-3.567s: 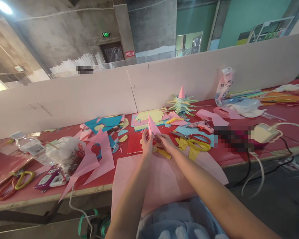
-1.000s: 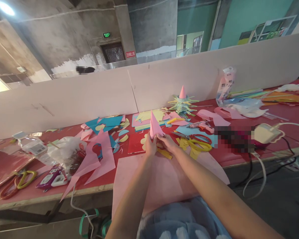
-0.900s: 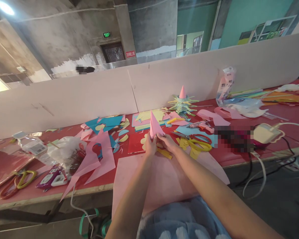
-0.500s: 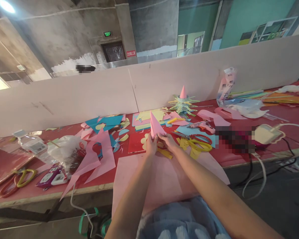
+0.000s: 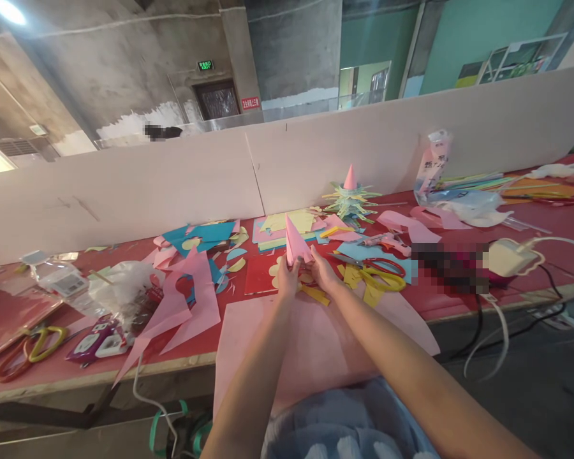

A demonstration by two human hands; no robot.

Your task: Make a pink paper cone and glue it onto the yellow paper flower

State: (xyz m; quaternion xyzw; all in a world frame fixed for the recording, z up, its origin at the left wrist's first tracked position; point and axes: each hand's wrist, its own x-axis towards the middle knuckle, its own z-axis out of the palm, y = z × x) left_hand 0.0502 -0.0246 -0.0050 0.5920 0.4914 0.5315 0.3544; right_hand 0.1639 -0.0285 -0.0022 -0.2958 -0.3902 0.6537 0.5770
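Note:
A pink paper cone stands point-up between my two hands, above the near part of the table. My left hand is closed on its lower left side. On the lower right side, my right hand grips the cone's edge with its fingers. Beneath and behind my hands lie a red card and pale yellow flower-shaped paper pieces, partly hidden. Yellow paper scraps lie just below. To the right are scissors with red handles.
A pink-tipped, fringed paper tree stands at the back. A pink glue gun lies right of it. Pink cut sheets, a plastic bottle and scissors are at left. A white partition runs behind.
The cone has shifted slightly left and now leans a little more. My right fingers have moved from its front to its right edge.

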